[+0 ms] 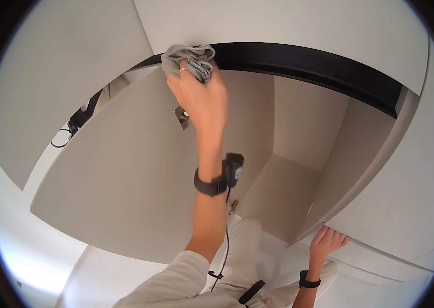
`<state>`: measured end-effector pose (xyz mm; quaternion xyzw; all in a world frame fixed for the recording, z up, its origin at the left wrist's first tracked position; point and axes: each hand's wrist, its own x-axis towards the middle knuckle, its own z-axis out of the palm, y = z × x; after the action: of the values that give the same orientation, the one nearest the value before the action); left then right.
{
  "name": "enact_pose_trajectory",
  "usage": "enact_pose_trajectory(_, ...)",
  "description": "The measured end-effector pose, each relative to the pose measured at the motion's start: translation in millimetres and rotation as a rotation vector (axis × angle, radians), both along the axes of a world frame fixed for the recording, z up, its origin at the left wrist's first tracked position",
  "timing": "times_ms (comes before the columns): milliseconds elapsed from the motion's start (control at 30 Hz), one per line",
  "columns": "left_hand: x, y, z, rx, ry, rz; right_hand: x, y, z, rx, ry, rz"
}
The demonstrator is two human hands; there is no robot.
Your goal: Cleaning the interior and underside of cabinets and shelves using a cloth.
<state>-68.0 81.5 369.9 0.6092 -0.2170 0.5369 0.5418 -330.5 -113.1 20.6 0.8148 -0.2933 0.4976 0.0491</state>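
Note:
My left hand [200, 94] is raised at the upper middle, its fingers closed on a crumpled grey cloth [189, 57]. The cloth lies against the left part of a black recessed strip [298, 61] that runs above an open cabinet. At the lower right, my right hand [328, 240] has its fingers curled at the bottom edge of a light cabinet panel [398, 184]; its fingertips are partly hidden. Both wrists wear black bands, and the left one carries a small black device with a cable.
An open cabinet door [117, 173] with a metal hinge [181, 117] stands to the left of the cabinet interior [282, 192]. Black items with a looped cable [74, 125] show behind the door. Closed panels [278, 23] span the top.

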Motion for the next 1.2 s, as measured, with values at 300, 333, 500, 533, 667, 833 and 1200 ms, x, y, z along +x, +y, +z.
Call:
enact_pose_trajectory(300,-74,-71,-11,0.193,-0.178,0.129,-5,-4,-8,0.024,0.056,-0.017)
enact_pose_trajectory(333,-65,-68,-14,0.179,-0.218,0.125,-5,-6,-7,0.018,0.058,-0.025)
enact_pose_trajectory(500,-26,-32,-23,0.150,-0.228,0.092,-1,4,9,0.030,0.034,0.035)
enact_pose_trajectory(533,-23,-26,-20,0.155,-0.230,0.094,-2,5,10,0.034,0.031,0.037)
enact_pose_trajectory(667,-11,-19,-3,-0.014,0.067,-0.005,-6,3,9,0.068,0.043,0.060)
enact_pose_trajectory(833,-9,-44,-10,-0.313,0.069,-0.006,-7,-1,2,0.088,0.040,0.037)
enact_pose_trajectory(1200,-136,-166,-17,-0.064,-0.260,-0.178,-7,1,13,0.123,0.089,0.062)
